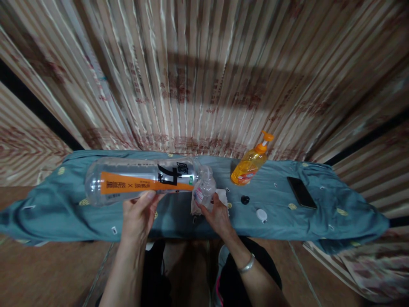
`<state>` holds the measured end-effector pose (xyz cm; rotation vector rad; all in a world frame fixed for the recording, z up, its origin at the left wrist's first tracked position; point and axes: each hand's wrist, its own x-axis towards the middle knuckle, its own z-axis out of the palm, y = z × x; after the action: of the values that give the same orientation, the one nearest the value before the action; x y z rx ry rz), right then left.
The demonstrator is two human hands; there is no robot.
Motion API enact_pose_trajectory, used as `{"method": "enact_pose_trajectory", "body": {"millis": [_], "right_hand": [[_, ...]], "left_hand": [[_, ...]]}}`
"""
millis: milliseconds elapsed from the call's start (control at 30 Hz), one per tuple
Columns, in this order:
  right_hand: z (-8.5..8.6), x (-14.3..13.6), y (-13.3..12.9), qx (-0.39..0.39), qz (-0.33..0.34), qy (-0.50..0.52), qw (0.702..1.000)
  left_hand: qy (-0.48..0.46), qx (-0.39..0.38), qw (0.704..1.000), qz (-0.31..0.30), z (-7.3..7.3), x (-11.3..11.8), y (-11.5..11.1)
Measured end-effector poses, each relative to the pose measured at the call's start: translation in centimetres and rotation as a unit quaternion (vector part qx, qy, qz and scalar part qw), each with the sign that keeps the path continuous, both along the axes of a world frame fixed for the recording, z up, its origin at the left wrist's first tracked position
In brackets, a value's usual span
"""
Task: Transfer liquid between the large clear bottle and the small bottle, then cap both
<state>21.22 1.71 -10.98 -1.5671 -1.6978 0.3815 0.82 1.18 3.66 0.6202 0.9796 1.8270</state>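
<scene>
My left hand (pixel 139 212) is closed on a large clear bottle (pixel 128 181) with an orange label, held sideways with its neck toward the right. My right hand (pixel 217 214) grips a small clear bottle (pixel 205 189). The small bottle's top meets or overlaps the mouth of the large one; whether they touch is hard to tell. Beneath the small bottle lies a pale cloth or tissue (pixel 223 197). Right of it, on the teal cloth, are a black cap (pixel 245 199) and a round white lid (pixel 261 215).
An orange pump bottle (pixel 249 167) stands behind the caps. A dark phone (pixel 301 192) lies at the right on the teal-covered surface (pixel 179 221). Pleated curtains (pixel 204 76) hang behind, and black poles slant at both sides.
</scene>
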Motion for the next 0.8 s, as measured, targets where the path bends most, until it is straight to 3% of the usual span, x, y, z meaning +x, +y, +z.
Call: {"method": "enact_pose_trajectory", "body": {"millis": [433,633,800], "right_hand": [[0.8,0.2,0.1,-0.004,0.014,0.051,0.999],[1.5,0.3,0.5,-0.022,0.074,0.117,0.99],[0.8,0.1,0.9,-0.032,0.098,0.149,0.983]], "left_hand": [[-0.005,-0.019,1.0,0.008,-0.3,-0.2,0.0],[-0.011,-0.015,1.0,0.004,-0.6,-0.5,-0.1],[-0.007,-0.016,1.0,0.009,-0.8,-0.6,0.1]]}}
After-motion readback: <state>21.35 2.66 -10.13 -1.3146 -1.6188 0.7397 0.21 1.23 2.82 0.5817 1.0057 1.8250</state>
